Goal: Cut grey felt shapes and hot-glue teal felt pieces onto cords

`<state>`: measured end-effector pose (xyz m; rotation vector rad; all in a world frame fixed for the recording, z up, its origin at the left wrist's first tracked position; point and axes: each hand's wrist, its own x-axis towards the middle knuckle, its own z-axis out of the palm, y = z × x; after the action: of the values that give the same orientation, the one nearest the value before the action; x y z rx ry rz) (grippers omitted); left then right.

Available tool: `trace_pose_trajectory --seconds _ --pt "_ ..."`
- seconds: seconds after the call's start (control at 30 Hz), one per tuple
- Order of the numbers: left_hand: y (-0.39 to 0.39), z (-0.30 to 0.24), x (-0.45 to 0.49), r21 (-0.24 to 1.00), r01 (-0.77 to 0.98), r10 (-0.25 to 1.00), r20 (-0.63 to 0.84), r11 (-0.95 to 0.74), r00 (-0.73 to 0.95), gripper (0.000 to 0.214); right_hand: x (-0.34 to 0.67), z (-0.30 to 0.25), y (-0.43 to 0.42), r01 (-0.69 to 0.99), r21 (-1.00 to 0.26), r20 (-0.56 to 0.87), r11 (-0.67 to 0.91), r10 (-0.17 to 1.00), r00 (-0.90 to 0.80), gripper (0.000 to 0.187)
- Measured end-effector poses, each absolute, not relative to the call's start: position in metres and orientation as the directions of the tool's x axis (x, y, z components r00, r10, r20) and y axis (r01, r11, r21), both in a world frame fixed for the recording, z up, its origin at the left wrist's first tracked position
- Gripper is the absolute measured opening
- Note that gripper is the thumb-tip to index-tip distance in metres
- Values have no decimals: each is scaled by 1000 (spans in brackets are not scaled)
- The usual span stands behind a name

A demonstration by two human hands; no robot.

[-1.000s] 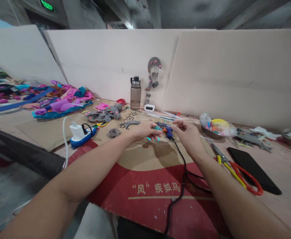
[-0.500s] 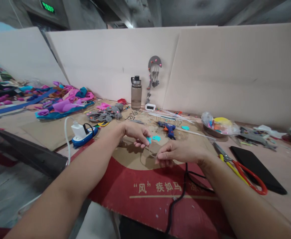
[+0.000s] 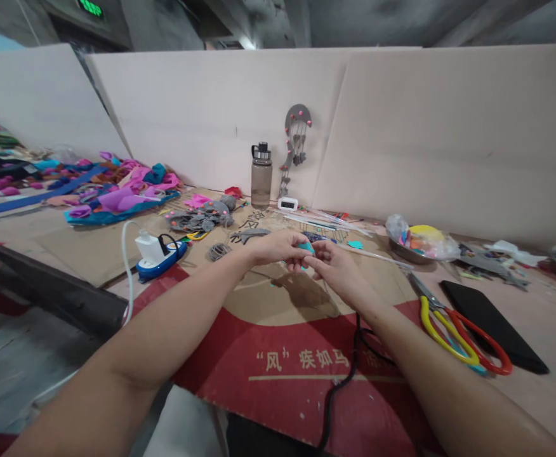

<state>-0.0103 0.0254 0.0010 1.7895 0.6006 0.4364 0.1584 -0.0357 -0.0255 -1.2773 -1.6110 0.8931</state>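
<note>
My left hand (image 3: 285, 247) pinches a small turquoise felt cutout (image 3: 306, 247) between thumb and fingers, above the cardboard. Pressed up against it, my right hand (image 3: 331, 261) has its thumb and fingertips closed at the cutout's right edge. Whether a strand of cord is also between the fingers is too small to tell. Just behind my hands lies a blue glue gun (image 3: 317, 237), mostly hidden by them. To its right rests another turquoise cutout (image 3: 355, 244). A coil of grey cord (image 3: 219, 252) sits beyond my left forearm.
Scissors (image 3: 442, 317) and a black phone-like slab (image 3: 492, 325) lie at right, near a bowl (image 3: 414, 254) of scraps. A power strip (image 3: 161, 261) stands left. Behind are a bottle (image 3: 261, 178), grey felt pieces (image 3: 199, 219) and a hanging felt ornament (image 3: 297, 120). A black cable (image 3: 344, 381) crosses the front.
Both hands have risen and come together around the turquoise cutout; before, they were apart with thin cord between them. The glue gun is now mostly covered, and the cord coil has come into sight.
</note>
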Motion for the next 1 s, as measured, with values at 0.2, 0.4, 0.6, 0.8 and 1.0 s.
trace_pose_trajectory --seconds 0.2,0.4,0.6,0.8,1.0 --pt "25 -1 -7 967 125 664 56 -222 745 15 169 -12 -37 560 -781 373 278 926 59 18" --pt "30 -5 -6 997 75 716 -29 -33 698 12 171 -5 -40 542 -797 395 267 909 133 21" --pt "35 -5 -8 988 145 864 -32 -48 503 10 168 -8 -41 443 -880 244 173 964 107 27" --pt "51 -13 -12 991 119 923 11 -62 385 11 163 -20 -39 574 -780 129 248 962 -240 28" --pt "49 -16 -11 997 74 925 -25 -3 380 11 192 -29 -18 730 -629 441 267 896 52 32"
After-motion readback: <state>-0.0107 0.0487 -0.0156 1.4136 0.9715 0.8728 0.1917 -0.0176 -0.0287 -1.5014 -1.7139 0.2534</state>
